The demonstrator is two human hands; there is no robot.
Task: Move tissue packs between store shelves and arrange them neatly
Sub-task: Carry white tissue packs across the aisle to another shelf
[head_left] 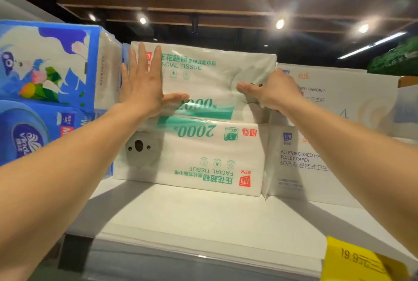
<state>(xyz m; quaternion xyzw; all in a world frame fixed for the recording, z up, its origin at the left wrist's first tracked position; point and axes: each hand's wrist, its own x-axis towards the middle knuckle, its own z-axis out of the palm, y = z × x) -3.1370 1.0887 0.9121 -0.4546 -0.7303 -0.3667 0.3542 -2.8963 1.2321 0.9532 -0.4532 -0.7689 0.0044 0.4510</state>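
The upper facial tissue pack (203, 77) sits on top of the lower facial tissue pack (192, 156), which lies upside down on the white shelf (192, 217), so the step in hand looks like settling the top pack into its stack. The left hand (141, 86) lies flat against the front face near the pack's left end, its fingers (142, 59) straight and slightly spread and its thumb stretched out sideways. The right hand (271, 93) holds the pack's right end, with its thumb (245, 87) on the front face and the other fingers wrapped round the end, mostly out of sight. The top pack touches the blue tissue packs (45, 61) on its left and stands just beside the white toilet paper packs (305, 156) on its right. The next move probably calls for an even push from both hands, so the upper pack squares up with the one below without tipping.
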